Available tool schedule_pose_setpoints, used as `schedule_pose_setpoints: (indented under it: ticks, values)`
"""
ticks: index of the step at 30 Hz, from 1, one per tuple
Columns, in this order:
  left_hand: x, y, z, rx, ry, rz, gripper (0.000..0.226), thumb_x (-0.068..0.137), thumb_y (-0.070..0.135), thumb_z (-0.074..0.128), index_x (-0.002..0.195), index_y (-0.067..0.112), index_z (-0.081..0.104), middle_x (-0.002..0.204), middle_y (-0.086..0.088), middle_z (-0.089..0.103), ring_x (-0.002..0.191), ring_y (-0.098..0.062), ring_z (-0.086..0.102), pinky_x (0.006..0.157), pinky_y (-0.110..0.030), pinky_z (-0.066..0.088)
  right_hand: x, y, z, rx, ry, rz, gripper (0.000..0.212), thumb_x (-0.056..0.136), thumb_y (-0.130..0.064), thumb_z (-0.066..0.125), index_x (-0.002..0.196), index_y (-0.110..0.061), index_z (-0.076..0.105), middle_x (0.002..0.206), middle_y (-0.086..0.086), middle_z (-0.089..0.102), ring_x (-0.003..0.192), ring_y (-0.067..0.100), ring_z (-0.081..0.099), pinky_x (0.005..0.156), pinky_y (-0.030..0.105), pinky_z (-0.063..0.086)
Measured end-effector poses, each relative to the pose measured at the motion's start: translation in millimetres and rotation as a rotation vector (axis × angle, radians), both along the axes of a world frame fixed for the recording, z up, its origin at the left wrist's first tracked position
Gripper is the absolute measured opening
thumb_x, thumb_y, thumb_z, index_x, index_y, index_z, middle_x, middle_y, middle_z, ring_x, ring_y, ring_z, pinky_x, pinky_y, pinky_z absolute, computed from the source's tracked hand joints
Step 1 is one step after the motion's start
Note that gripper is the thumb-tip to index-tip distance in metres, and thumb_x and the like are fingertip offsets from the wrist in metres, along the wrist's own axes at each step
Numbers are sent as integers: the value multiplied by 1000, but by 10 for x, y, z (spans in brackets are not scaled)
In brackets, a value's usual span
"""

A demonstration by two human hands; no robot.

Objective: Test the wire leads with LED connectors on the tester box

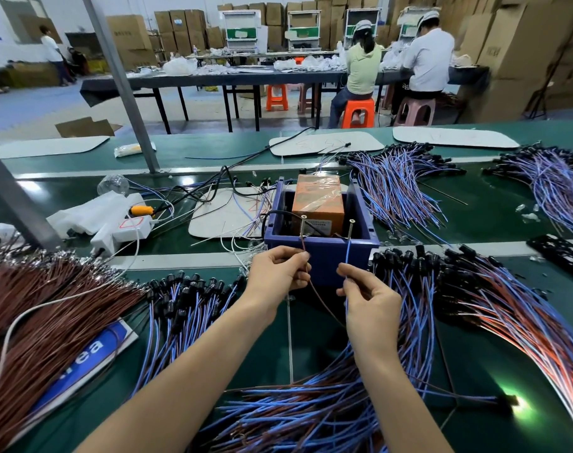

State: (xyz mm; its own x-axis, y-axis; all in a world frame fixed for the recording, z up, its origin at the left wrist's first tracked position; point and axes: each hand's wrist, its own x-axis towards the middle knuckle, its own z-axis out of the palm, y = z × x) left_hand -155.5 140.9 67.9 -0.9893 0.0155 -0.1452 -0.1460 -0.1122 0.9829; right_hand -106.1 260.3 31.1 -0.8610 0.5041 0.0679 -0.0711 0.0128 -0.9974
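The tester is a blue box (324, 253) with an orange unit (317, 204) inside and two upright screws on its near wall. My left hand (278, 273) pinches a brown wire lead (321, 299) whose tip runs up to the left screw (303, 223). My right hand (366, 299) pinches a blue wire lead (347, 256) whose tip reaches the right screw (351, 228). Both leads trail down to the lower right, where an LED connector (515, 403) glows bright green-white on the green table.
Heaps of blue and brown leads with black connectors lie all round: left (49, 305), centre left (187, 295), front (311, 413), right (494, 289) and far right (402, 181). A white power strip (128, 227) and cables sit at left. A metal post (121, 83) rises behind. Two people sit at a far table.
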Motion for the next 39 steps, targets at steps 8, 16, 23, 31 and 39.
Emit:
schedule_pose_setpoints:
  ticks: [8, 16, 23, 31, 39]
  values:
    - [123, 20, 82, 43, -29, -248, 11, 92, 10, 59, 96, 10, 69, 62, 2, 64, 48, -4, 55, 51, -13, 48, 97, -44, 77, 129, 70, 167, 32, 89, 4, 57, 88, -26, 66, 79, -7, 71, 70, 6, 64, 66, 27, 53]
    - [271, -271, 417, 258, 157, -148, 13, 73, 17, 65, 73, 13, 77, 66, -1, 65, 52, -5, 57, 55, -13, 50, 360, 148, 64, 542, 83, 414, 15, 87, -21, 70, 96, -32, 69, 70, -4, 64, 63, -3, 63, 63, 4, 41]
    - [501, -1056, 568, 220, 388, 25, 9, 70, 23, 72, 76, 20, 78, 70, 2, 70, 58, -4, 63, 58, -10, 51, 371, 797, 332, 1209, -71, -81, 41, 87, -43, 48, 77, -12, 74, 48, -10, 41, 45, 25, 51, 43, 16, 21]
    - [879, -1490, 173, -565, 199, -958, 41, 73, 46, 80, 110, 35, 68, 102, 3, 71, 96, -14, 68, 85, -26, 53, 14, 1021, 412, 1224, -206, 201, 62, 80, 23, 44, 125, -13, 65, 139, 9, 50, 123, 32, 49, 102, 38, 41]
    - [570, -1202, -133, -1234, 255, -254, 25, 86, 29, 68, 110, 30, 62, 104, 5, 67, 90, -10, 63, 85, -25, 48, 44, 736, 307, 1157, -173, 249, 50, 86, 10, 47, 127, -14, 62, 136, 7, 51, 126, 27, 44, 111, 35, 32]
